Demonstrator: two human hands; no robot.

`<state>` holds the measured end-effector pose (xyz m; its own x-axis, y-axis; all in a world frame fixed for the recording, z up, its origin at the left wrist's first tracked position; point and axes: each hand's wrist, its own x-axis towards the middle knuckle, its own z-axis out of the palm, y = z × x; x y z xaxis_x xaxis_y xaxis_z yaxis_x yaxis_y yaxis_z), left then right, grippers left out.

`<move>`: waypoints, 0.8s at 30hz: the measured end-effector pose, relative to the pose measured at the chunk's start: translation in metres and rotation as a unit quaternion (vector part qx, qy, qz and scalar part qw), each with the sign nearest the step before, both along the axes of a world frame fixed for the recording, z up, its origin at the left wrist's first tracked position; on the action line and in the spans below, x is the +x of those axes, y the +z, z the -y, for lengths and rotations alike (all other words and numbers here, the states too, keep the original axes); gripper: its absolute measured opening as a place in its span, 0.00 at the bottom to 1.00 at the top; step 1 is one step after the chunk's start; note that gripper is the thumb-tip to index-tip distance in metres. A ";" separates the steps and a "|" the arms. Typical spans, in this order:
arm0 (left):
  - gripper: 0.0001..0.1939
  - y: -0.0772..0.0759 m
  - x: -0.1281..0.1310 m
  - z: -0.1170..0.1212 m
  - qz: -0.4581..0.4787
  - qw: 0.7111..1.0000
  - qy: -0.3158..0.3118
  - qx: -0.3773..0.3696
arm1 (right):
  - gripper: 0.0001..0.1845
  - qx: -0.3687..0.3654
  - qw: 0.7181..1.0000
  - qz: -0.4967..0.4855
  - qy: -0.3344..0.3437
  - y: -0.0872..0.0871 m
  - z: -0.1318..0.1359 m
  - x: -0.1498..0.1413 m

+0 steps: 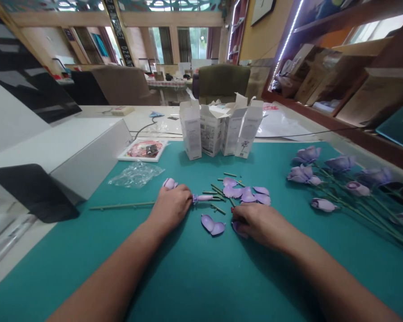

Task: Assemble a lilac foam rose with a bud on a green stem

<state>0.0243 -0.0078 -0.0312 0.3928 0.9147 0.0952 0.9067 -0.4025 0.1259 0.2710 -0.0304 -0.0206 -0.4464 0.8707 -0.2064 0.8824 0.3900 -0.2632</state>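
Note:
My left hand (173,203) is closed, its fingers curled down near the mat. A pale purple flower bud (169,183) shows just behind it, and a purple flower piece with a frilled end (203,197) juts out at its fingertips. What lies under the palm is hidden. A long green stem (121,206) runs left from this hand. My right hand (260,222) pinches down at a purple petal (240,229), mostly covered by the fingers. Two joined petals (213,225) lie between the hands. Beyond are several loose petals (247,195) and short green stem pieces (218,209).
Assembled purple flowers (304,174) lie at the right of the green mat (195,277). Opened white boxes (211,129) stand at the back. Clear plastic wrap (136,174), a framed picture (143,150) and a dark tablet-like panel (33,192) are on the left.

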 end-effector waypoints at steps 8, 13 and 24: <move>0.16 0.005 0.003 0.002 -0.011 0.999 0.023 -0.030 | 0.08 -0.006 0.981 -0.194 -0.007 0.001 -0.011 -0.011; 0.15 0.003 0.001 0.001 0.004 1.000 0.018 -0.017 | 0.07 0.008 0.963 -0.268 -0.028 0.011 -0.025 -0.033; 0.16 0.004 0.006 0.006 -0.022 0.999 0.026 -0.023 | 0.11 -0.034 0.931 -0.359 -0.061 -0.005 -0.026 -0.043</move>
<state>0.0299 -0.0134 -0.0276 0.3481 0.9368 0.0357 0.9310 -0.3499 0.1039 0.2275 -0.0046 -0.0255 -0.3901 0.9194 0.0506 0.5058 0.2599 -0.8226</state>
